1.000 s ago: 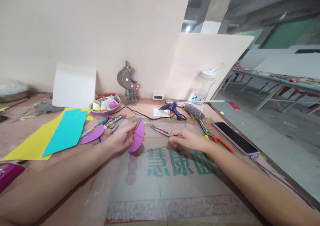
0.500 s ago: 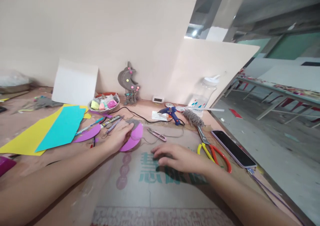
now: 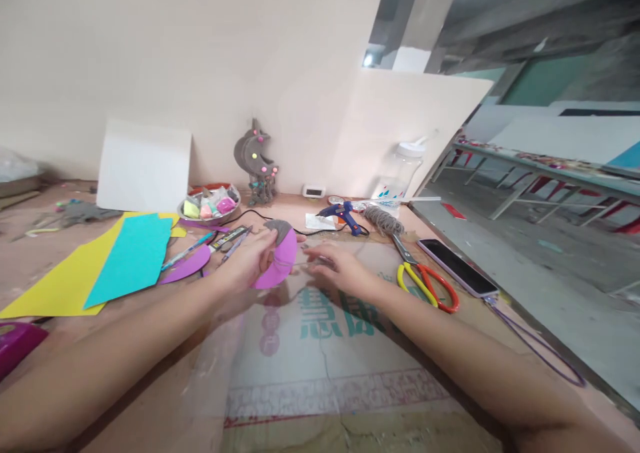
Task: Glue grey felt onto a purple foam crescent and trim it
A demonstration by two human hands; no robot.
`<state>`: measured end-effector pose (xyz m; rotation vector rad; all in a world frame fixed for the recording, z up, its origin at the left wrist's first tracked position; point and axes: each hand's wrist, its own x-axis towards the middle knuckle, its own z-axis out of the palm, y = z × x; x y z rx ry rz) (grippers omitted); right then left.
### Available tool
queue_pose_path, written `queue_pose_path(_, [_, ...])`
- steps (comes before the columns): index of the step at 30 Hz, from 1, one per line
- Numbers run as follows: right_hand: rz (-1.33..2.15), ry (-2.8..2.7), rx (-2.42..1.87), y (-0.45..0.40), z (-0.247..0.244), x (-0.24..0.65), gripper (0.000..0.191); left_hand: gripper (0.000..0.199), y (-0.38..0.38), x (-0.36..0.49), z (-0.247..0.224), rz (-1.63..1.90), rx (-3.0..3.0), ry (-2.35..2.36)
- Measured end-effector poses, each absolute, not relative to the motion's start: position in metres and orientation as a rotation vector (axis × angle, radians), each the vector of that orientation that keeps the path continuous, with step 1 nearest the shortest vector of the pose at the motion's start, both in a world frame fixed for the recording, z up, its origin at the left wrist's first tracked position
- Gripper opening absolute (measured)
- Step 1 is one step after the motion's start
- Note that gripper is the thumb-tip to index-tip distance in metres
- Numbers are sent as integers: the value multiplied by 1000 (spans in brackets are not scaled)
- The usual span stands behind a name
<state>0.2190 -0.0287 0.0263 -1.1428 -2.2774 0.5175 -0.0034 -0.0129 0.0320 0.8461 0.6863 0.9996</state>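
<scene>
My left hand [image 3: 250,258] grips a purple crescent-shaped piece [image 3: 284,256], its upper part wrapped in grey yarn [image 3: 279,226]. A loose strand of the yarn runs from the piece toward the right. Just right of it, my right hand [image 3: 345,269] has its fingers and thumb around the small thread snips [image 3: 326,261], which are mostly hidden by the fingers. Both hands are over a translucent plastic sheet [image 3: 280,386] with green characters.
Scissors [image 3: 420,283], a phone [image 3: 457,266] and a yarn bundle [image 3: 384,219] lie at the right. Behind are a glue gun [image 3: 343,214], a bowl of clay [image 3: 210,206] and a decorated grey moon [image 3: 255,156]. Blue foam sheet [image 3: 130,256] covers yellow sheet [image 3: 55,283] at left.
My right hand has moved forward onto the thread snips, which lay uncovered before. My left hand has raised and tilted the purple crescent slightly. The camera view has shifted a little.
</scene>
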Motion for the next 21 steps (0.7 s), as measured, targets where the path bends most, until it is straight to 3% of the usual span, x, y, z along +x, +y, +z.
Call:
queue_pose_path(4, [873,-2272,-1200,-31,35,216,31,22,-19,-13,53,820,845,602])
queue_pose_path(9, [943,-2416,-1157,-27,51,250,37,31,-29,-25,72,710,889,593])
queue_pose_path(13, [316,-2510,-1429,-18,59,277,36,30,-33,-29,77,614,1065,439])
queue_pose_path(17, [-231,-2238,-1730,-18,79,297,41,29,-21,-30,73,798,1055,473])
queue_pose_path(19, [-194,-2235,-1880,-24,91,299,34,30,-9,-29,71,938,1001,567])
queue_pose_path(21, [170,-2474,-1769,-31,97,292,27,30,3,-28,72,1044,920,662])
